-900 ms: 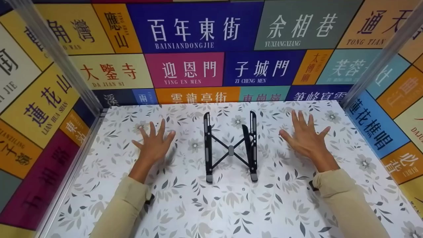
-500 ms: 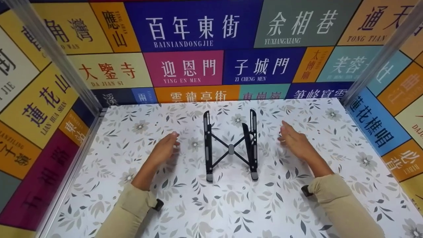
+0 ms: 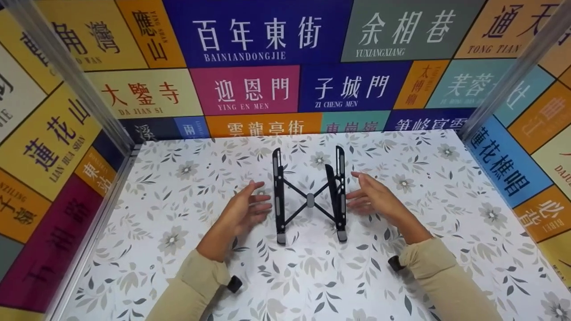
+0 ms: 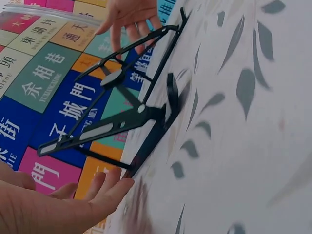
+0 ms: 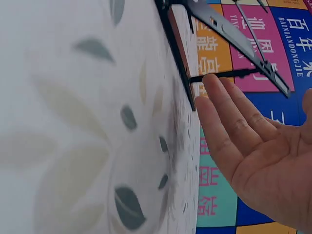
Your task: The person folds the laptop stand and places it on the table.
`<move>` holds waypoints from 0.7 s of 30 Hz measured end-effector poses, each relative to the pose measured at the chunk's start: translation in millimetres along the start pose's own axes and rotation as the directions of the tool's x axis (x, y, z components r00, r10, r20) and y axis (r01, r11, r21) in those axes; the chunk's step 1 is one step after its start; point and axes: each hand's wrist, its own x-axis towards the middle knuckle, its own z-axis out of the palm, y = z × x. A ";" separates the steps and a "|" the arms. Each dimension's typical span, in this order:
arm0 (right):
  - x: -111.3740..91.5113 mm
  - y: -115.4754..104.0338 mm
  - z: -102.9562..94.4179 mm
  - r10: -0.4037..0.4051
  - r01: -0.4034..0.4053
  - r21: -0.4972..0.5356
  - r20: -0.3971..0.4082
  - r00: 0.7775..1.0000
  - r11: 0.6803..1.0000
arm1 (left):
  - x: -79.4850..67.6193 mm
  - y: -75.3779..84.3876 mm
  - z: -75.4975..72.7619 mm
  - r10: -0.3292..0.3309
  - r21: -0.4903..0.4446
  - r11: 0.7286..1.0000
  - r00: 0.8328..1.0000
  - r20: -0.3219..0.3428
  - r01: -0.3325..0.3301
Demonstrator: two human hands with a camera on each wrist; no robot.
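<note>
A black folding laptop stand (image 3: 310, 200) stands unfolded at the middle of the table, its crossed struts meeting at a grey hub. Just left of it is my left hand (image 3: 241, 208), fingers extended toward the left rail. On the other side my right hand (image 3: 378, 196) reaches its fingers to the right rail. In the left wrist view, the left fingertips lie close to the lower end of the stand (image 4: 113, 78); contact is unclear. The right wrist view has relaxed, straight fingers (image 5: 234, 117) beside the stand's base (image 5: 180, 53). Neither hand grips anything.
The table (image 3: 312, 285) has a white leaf-and-flower covering. Colourful panels with Chinese lettering form the back wall (image 3: 258, 31) and both side walls. Clear corner strips (image 3: 89, 80) rise at the back corners. Dark wrist devices (image 3: 234, 284) sit below both sleeves.
Both hands have moved inward from the outer sides toward the stand, turning from palms down and spread fingers to palms facing each other. The stand stays in place.
</note>
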 end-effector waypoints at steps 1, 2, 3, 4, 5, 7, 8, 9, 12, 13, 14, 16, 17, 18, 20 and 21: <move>1.3 -0.6 3.1 -0.005 0.005 0.009 0.010 1.000 1.000 | 0.9 -0.9 1.9 0.003 0.001 1.000 1.000 0.009 -0.003; 2.7 -0.9 6.5 -0.008 0.008 0.019 0.015 1.000 1.000 | 1.8 -2.0 3.5 0.006 0.003 1.000 1.000 0.019 -0.006; 4.1 -1.0 9.5 -0.016 0.016 0.025 0.019 1.000 1.000 | 2.6 -2.9 5.2 0.008 0.008 1.000 1.000 0.024 -0.009; 5.7 -0.7 12.2 -0.019 0.019 0.028 0.017 1.000 0.999 | 3.4 -3.6 6.8 0.009 0.011 1.000 1.000 0.029 -0.009; 7.0 -0.4 14.7 -0.024 0.023 0.033 0.015 1.000 0.999 | 4.4 -4.5 8.1 0.013 0.017 1.000 0.999 0.033 -0.013; 9.3 0.4 18.4 -0.039 0.038 0.038 0.014 0.999 0.999 | 6.4 -5.8 10.7 0.013 0.016 1.000 0.999 0.032 -0.014; 10.2 0.8 19.9 -0.047 0.046 0.046 0.010 0.999 0.998 | 7.6 -6.3 12.0 0.014 0.014 1.000 0.999 0.031 -0.014; 10.9 1.4 20.9 -0.057 0.057 0.050 0.008 0.998 0.997 | 8.8 -6.9 13.2 0.015 0.013 1.000 0.999 0.030 -0.016; 12.2 2.7 23.3 -0.085 0.085 0.061 -0.001 0.996 0.994 | 12.4 -9.0 16.6 0.032 0.029 0.999 0.999 0.033 -0.033; 12.5 3.3 23.9 -0.096 0.096 0.062 0.000 0.995 0.994 | 13.4 -10.1 17.5 0.045 0.047 0.998 0.999 0.031 -0.047; 12.8 4.0 24.6 -0.102 0.102 0.063 -0.005 0.995 0.993 | 14.2 -11.3 18.3 0.061 0.069 0.996 0.998 0.029 -0.063; 13.1 5.7 26.0 -0.109 0.110 0.057 -0.016 0.994 0.992 | 15.2 -14.2 19.5 0.102 0.122 0.987 0.994 0.024 -0.105; 13.2 6.4 26.6 -0.112 0.113 0.051 -0.017 0.994 0.992 | 15.3 -15.6 20.0 0.121 0.149 0.981 0.992 0.018 -0.122; 13.3 7.4 26.8 -0.115 0.116 0.043 -0.020 0.993 0.992 | 15.6 -17.1 20.3 0.139 0.175 0.975 0.990 0.016 -0.140; 12.7 8.6 27.5 -0.111 0.112 0.033 -0.028 0.993 0.993 | 15.7 -19.2 21.3 0.164 0.206 0.965 0.986 0.012 -0.163; 12.4 8.9 27.7 -0.110 0.110 0.026 -0.029 0.994 0.994 | 15.8 -19.8 21.6 0.172 0.214 0.962 0.985 0.009 -0.170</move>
